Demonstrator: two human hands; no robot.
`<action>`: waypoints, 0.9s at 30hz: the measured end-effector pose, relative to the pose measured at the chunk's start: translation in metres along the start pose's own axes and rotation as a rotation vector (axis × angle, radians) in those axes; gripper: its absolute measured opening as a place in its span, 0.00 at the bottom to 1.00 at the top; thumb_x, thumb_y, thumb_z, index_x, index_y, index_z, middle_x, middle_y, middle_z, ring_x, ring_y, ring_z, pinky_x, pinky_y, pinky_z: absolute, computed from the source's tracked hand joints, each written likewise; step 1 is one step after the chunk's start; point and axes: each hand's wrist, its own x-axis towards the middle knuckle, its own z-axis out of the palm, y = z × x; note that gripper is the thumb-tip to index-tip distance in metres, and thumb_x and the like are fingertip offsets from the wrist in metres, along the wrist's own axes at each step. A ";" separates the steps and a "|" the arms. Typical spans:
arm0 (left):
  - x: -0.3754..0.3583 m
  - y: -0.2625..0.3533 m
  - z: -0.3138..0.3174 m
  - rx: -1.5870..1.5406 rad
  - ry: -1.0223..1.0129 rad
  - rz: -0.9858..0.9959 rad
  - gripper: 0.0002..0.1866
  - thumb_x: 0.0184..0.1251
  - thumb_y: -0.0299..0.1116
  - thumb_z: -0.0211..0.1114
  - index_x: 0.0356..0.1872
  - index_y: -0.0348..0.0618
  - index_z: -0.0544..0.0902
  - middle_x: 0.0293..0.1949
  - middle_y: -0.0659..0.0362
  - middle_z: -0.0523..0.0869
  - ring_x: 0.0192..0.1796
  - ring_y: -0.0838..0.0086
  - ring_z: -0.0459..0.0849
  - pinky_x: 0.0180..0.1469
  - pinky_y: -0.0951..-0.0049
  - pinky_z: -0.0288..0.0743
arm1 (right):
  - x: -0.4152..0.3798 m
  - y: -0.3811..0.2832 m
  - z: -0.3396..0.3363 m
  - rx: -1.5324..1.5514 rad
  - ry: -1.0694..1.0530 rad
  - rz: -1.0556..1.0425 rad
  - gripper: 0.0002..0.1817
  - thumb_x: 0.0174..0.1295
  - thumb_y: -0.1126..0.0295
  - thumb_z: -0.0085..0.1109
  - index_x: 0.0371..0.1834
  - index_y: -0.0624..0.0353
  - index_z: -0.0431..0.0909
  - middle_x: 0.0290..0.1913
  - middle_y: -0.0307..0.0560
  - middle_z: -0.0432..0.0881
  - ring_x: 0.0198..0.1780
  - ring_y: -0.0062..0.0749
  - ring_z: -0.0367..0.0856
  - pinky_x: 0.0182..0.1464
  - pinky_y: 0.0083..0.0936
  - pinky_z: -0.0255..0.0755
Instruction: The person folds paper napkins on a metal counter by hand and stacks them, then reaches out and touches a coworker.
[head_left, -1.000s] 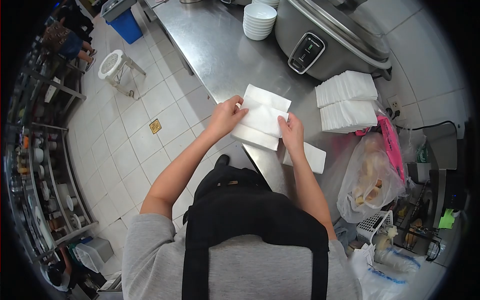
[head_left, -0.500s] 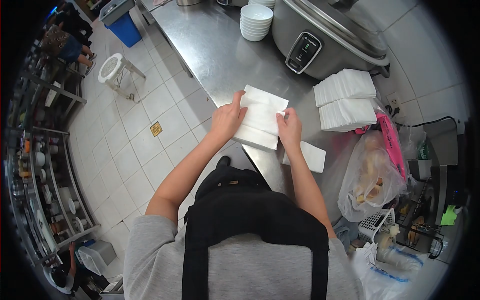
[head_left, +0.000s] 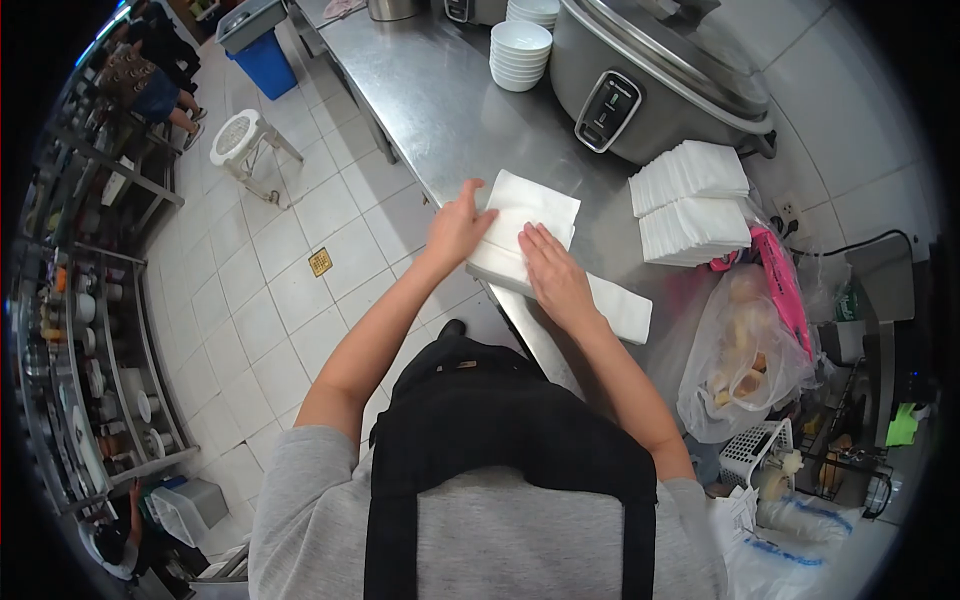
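Observation:
A partly unfolded white paper napkin (head_left: 535, 203) lies on top of a white napkin stack (head_left: 497, 265) at the near edge of the steel counter. My left hand (head_left: 458, 232) is at its left side, the thumb touching the napkin and the index finger apart from it. My right hand (head_left: 556, 276) lies flat on the napkin, fingers stretched out together over the fold. Another pile of white napkins (head_left: 622, 309) sits just right of it, partly behind my right hand. Farther right, two rows of folded napkins (head_left: 690, 200) stand on the counter.
A large grey cooker (head_left: 650, 90) and stacked white bowls (head_left: 520, 58) stand at the back of the steel counter (head_left: 420, 100). A plastic bag of food (head_left: 740, 350) is at right. On the tiled floor are a white stool (head_left: 240, 140) and blue bin (head_left: 265, 65). Other people are at left.
My right hand has let go of the napkin's right edge and moved left, now flat on the fold. My left hand stays at the left side. The view has shifted slightly.

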 end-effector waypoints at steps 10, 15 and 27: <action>-0.026 0.042 -0.043 -1.377 -0.580 -0.558 0.22 0.66 0.43 0.60 0.48 0.31 0.75 0.37 0.48 0.85 0.35 0.66 0.87 0.45 0.70 0.82 | 0.007 -0.009 -0.048 0.055 0.279 0.011 0.19 0.49 0.83 0.55 0.46 0.63 0.78 0.54 0.53 0.79 0.57 0.43 0.77 0.57 0.33 0.73; -0.028 0.082 -0.007 -1.249 -0.449 -0.371 0.18 0.61 0.24 0.61 0.52 0.33 0.75 0.46 0.53 0.84 0.47 0.71 0.84 0.50 0.71 0.79 | -0.038 0.017 -0.075 0.306 0.298 0.186 0.17 0.58 0.78 0.55 0.52 0.63 0.75 0.54 0.51 0.80 0.59 0.38 0.75 0.61 0.31 0.67; -0.029 0.118 0.067 -0.359 -0.513 0.128 0.17 0.53 0.29 0.67 0.44 0.36 0.74 0.25 0.49 0.82 0.32 0.58 0.83 0.36 0.63 0.75 | -0.115 0.070 -0.086 0.734 0.399 0.955 0.26 0.53 0.84 0.60 0.58 0.65 0.68 0.37 0.47 0.84 0.34 0.22 0.81 0.38 0.18 0.75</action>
